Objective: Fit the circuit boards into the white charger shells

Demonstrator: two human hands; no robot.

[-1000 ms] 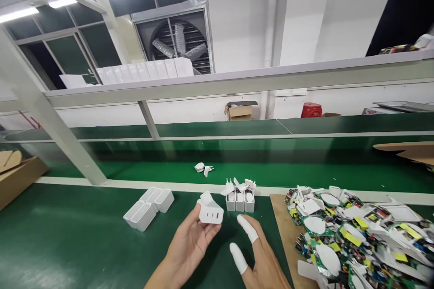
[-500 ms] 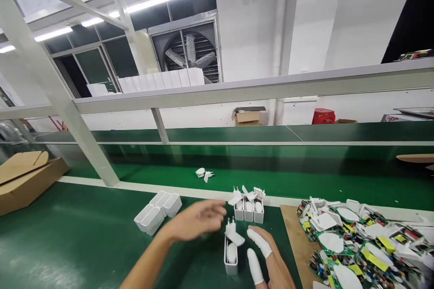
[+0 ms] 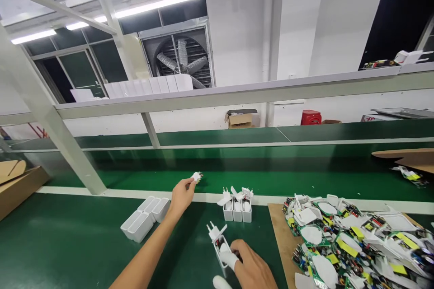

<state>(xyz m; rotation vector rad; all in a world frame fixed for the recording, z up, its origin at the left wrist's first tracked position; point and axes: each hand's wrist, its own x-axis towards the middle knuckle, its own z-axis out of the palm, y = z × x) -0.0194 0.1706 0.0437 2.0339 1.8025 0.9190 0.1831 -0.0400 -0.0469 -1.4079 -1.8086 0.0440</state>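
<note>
My left hand (image 3: 183, 195) reaches to the green belt and pinches a small white part with a bit of circuit board (image 3: 196, 177). My right hand (image 3: 252, 265), with white finger cots, closes around a narrow white plastic case (image 3: 219, 249). Its cotted finger lies over the case, and the lower end is partly hidden. A white two-pin plug piece (image 3: 214, 233) sticks out of the case's far end. Just beyond stand several white cases (image 3: 237, 214) side by side, filled with boards and plug pieces.
Several empty white cases (image 3: 144, 219) lie left of my left forearm. A heap of circuit boards with white covers (image 3: 339, 239) covers a brown board (image 3: 280, 239) on the right. A cardboard box (image 3: 27, 185) sits far left. A metal post (image 3: 76, 153) rises from the bench edge.
My left hand has moved forward to the belt and taken hold of the small white part there. My right hand has closed on the near case, which is now tilted. The view has shifted right.
</note>
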